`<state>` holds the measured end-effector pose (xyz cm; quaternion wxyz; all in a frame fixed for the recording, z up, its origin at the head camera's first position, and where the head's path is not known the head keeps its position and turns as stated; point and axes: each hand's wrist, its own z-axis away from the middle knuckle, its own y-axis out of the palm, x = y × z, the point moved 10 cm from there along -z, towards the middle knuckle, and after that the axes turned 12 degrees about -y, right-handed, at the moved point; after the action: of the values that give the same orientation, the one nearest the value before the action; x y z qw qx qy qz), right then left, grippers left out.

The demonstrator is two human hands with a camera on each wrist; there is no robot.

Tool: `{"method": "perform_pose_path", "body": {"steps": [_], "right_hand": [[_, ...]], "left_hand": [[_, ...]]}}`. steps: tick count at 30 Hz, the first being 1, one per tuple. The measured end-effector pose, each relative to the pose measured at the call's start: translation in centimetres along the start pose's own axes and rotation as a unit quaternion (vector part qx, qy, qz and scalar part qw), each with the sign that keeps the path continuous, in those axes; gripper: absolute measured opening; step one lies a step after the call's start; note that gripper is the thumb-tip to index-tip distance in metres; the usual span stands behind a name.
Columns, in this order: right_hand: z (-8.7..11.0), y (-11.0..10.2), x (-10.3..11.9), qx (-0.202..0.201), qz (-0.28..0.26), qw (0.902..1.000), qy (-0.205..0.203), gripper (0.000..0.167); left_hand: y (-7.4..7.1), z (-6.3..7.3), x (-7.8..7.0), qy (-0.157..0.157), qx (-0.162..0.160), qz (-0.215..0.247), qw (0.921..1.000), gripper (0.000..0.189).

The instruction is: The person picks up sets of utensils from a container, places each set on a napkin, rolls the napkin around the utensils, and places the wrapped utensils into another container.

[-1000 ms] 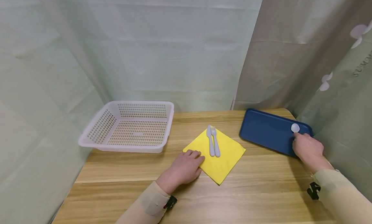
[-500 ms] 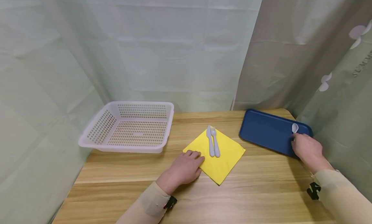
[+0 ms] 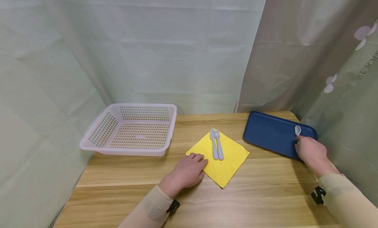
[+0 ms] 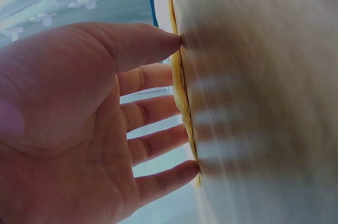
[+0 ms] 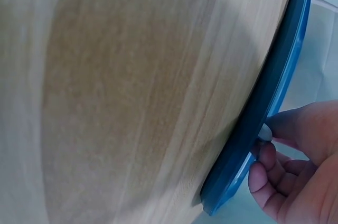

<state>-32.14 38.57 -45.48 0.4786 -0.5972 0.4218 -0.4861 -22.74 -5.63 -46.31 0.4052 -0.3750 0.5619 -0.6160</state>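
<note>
1. The step in hand looks like taking hold of the spoon (image 3: 298,130) at the tray (image 3: 270,131). The right hand (image 3: 311,151) pinches its handle between thumb and fingers; whether the spoon rests on the tray or is raised slightly, I cannot tell.
2. The next move probably calls for a firm pinch and a lift that clears the tray's rim without scraping it.
3. The spoon is at the tray's right end, its bowl closer to the far edge and the handle running towards the near edge, largely hidden by the hand.
4. Its bowl points away from the person; its long axis runs roughly across the tray's short side.
5. The left hand (image 3: 187,170) lies with fingers extended on the napkin (image 3: 231,155), at the near-left edge beside the left corner, seemingly steadying it.
6. On the napkin, the knife (image 3: 214,144) and fork (image 3: 219,145) lie side by side, knife to the left. Blade and tines point to the far corner, handles towards the near one.
</note>
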Motion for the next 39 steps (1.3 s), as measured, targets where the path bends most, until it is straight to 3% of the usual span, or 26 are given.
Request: {"method": "perform_pose_path", "body": {"steps": [9, 22, 39], "right_hand": [[0.0, -0.6, 1.1, -0.035, -0.002, 0.9993, -0.014, 0.031], [-0.3, -2.0, 4.8, -0.078, 0.004, 0.9956, -0.051, 0.030], [-0.8, -2.3, 7.8, -0.077, -0.013, 0.9944, -0.072, 0.031]], "left_hand": [[0.0, 0.0, 0.1, 0.002, -0.003, 0.001, 1.0000, 0.044], [-0.1, 0.0, 0.0, 0.005, -0.009, 0.003, 0.9999, 0.044], [0.6, -0.3, 0.2, -0.006, 0.006, 0.004, 1.0000, 0.046]]}}
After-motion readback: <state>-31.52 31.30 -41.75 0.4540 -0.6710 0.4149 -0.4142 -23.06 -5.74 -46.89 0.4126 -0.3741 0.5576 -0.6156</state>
